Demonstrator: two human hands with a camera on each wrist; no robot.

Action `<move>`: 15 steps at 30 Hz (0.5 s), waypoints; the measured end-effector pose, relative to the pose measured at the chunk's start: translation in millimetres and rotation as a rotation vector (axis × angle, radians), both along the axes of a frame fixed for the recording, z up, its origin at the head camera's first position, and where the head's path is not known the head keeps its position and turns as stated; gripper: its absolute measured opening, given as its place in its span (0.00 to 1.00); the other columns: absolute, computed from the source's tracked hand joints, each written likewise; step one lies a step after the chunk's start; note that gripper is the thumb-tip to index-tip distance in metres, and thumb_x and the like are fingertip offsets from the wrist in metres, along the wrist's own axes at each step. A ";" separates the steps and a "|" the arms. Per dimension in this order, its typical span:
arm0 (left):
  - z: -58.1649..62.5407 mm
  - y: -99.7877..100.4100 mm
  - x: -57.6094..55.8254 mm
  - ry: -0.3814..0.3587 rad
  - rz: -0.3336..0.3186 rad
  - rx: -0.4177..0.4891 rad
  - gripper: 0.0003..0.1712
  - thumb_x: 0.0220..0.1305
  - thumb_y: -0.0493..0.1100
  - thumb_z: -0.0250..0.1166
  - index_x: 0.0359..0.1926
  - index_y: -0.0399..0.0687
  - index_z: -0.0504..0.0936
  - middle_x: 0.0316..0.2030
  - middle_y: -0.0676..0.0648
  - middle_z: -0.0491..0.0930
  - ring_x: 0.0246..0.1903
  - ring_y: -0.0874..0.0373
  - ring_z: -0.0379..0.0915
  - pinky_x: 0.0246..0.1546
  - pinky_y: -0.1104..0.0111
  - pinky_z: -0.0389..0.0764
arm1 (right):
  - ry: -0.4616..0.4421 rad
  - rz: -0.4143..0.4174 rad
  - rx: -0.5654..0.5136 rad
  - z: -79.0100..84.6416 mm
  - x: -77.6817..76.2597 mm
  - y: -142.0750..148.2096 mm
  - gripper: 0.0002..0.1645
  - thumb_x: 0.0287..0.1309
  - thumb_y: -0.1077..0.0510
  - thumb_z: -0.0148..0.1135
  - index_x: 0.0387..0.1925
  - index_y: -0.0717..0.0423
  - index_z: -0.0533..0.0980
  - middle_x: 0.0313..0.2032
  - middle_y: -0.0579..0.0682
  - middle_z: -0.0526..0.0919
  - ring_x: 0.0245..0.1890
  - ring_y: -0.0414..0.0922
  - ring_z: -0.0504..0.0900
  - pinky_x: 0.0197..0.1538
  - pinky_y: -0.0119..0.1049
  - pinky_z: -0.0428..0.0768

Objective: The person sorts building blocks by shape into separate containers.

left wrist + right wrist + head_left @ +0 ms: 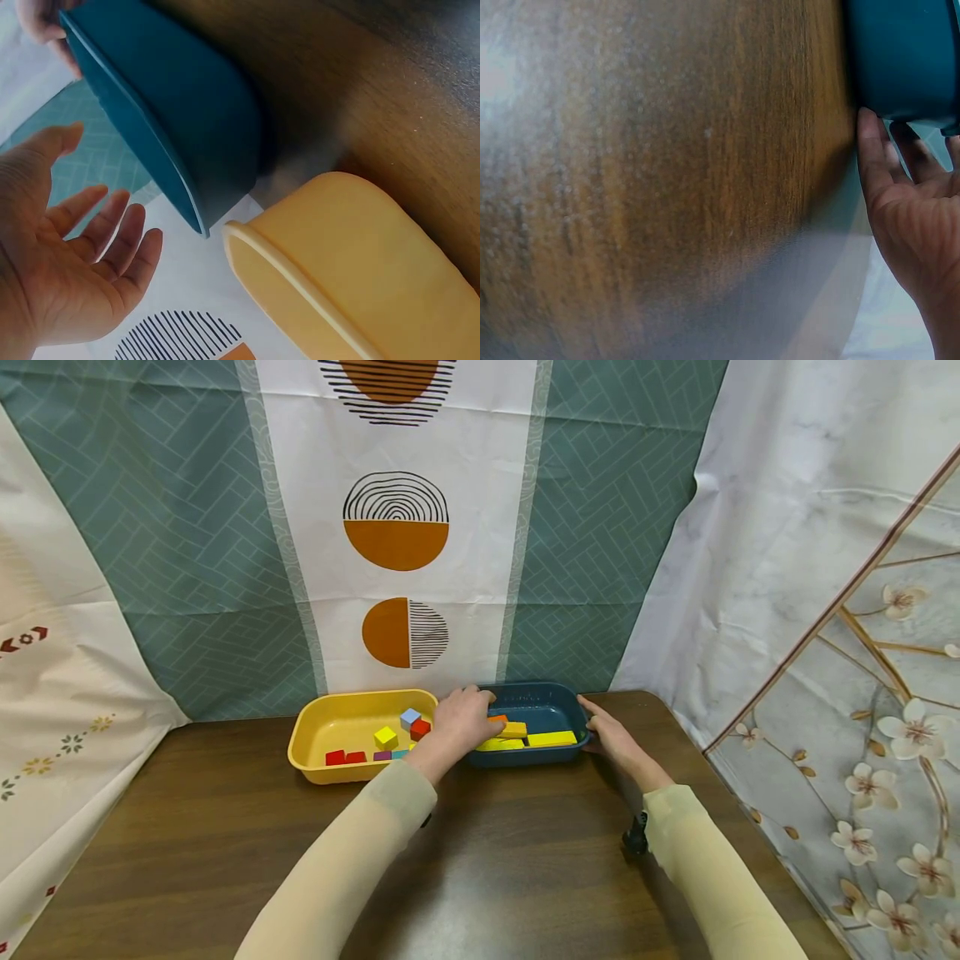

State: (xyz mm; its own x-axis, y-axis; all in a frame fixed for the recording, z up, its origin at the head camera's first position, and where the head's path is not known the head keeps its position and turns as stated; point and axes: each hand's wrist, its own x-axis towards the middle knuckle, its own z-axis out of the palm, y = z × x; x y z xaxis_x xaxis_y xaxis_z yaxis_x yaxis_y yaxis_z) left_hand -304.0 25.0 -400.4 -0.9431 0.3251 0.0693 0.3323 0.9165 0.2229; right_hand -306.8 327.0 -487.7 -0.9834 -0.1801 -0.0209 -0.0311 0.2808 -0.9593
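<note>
Over the left part of the dark blue tray (pixel 525 758), my left hand (pixel 463 718) hovers near its rim. In the left wrist view that hand (pixel 75 262) has its thumb and fingers spread, with nothing between them. My right hand (pixel 617 737) is at the tray's right end, fingers extended against it. The right wrist view shows those fingertips (pixel 868 124) right at the tray's end wall (pixel 907 67). Inside the tray lie yellow blocks (pixel 551 739) and an orange block (pixel 498 720), partly hidden by my left hand.
A yellow tray (pixel 315 714) stands just left of the blue one. It holds red blocks (pixel 345 758), a yellow cube (pixel 386 737), a light blue cube (pixel 410 718) and others. Patterned curtains (pixel 585 527) hang behind the wooden table (pixel 510 860).
</note>
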 end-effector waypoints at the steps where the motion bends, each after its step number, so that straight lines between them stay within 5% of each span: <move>1: -0.1 -0.5 0.2 0.000 0.000 0.004 0.33 0.64 0.61 0.69 0.66 0.52 0.80 0.53 0.47 0.79 0.49 0.50 0.73 0.49 0.58 0.79 | 0.001 0.004 0.007 -0.1 -0.1 0.1 0.37 0.76 0.62 0.34 0.82 0.50 0.47 0.81 0.54 0.43 0.50 0.55 0.69 0.64 0.58 0.73; 5: 0.1 -2.9 1.1 0.006 0.007 0.022 0.33 0.64 0.60 0.69 0.66 0.53 0.80 0.54 0.47 0.79 0.50 0.50 0.73 0.51 0.57 0.78 | 0.003 0.008 0.006 0.1 0.2 0.5 0.37 0.76 0.62 0.34 0.82 0.50 0.47 0.81 0.54 0.40 0.59 0.57 0.68 0.65 0.58 0.72; 15: 1.8 -7.6 2.5 0.004 -0.006 0.057 0.32 0.64 0.59 0.69 0.66 0.54 0.80 0.57 0.47 0.79 0.52 0.49 0.72 0.50 0.56 0.78 | -0.003 0.004 -0.002 -1.1 -0.2 1.0 0.37 0.76 0.62 0.34 0.82 0.50 0.47 0.81 0.53 0.40 0.59 0.58 0.68 0.64 0.56 0.74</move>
